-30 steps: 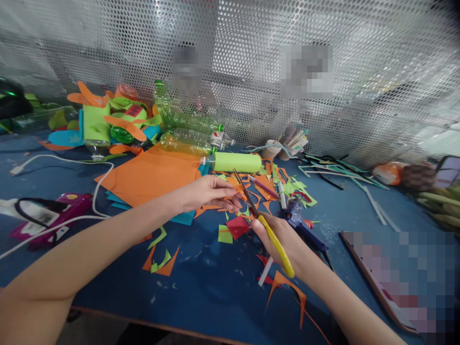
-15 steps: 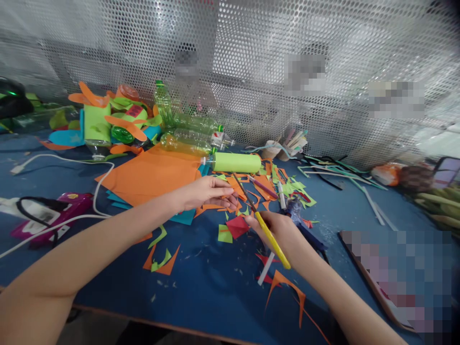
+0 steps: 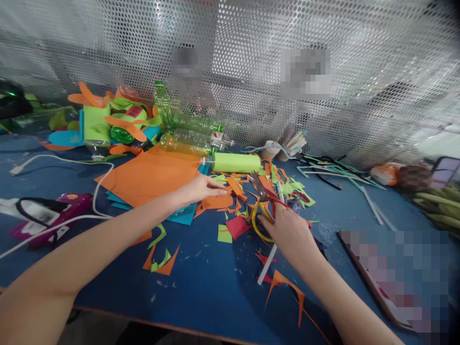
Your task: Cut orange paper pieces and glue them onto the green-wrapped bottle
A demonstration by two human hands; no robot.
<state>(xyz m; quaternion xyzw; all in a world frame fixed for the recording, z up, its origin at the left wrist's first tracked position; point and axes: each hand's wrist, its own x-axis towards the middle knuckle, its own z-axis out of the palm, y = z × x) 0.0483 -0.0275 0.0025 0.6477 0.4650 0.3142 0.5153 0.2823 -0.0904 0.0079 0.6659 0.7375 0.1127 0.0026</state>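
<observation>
My left hand (image 3: pixel 204 187) reaches over the edge of the paper stack. Its fingers are pinched together on a piece of orange paper (image 3: pixel 217 202) with a rounded edge. In my right hand (image 3: pixel 289 225) is a pair of scissors (image 3: pixel 261 189) with yellow and red on the handles; the blades point away from me, over the paper scraps. Whether the blades are parted is too blurred to make out. A red paper square (image 3: pixel 237 227) and a green paper square (image 3: pixel 224 234) lie just below, between both hands.
A large orange sheet (image 3: pixel 154 167) tops blue sheets at left. A bottle wrapped in green paper (image 3: pixel 236 163) lies behind the scraps, near clear bottles (image 3: pixel 190 139). Decorated bottles (image 3: pixel 97 124), a purple box (image 3: pixel 72 203) with cables and a tablet-like slab (image 3: pixel 381 287) flank the work area.
The scissors have turned in my right hand, showing a yellow loop, and swung right. My left hand has drawn slightly left and lower with the orange paper, away from the blades.
</observation>
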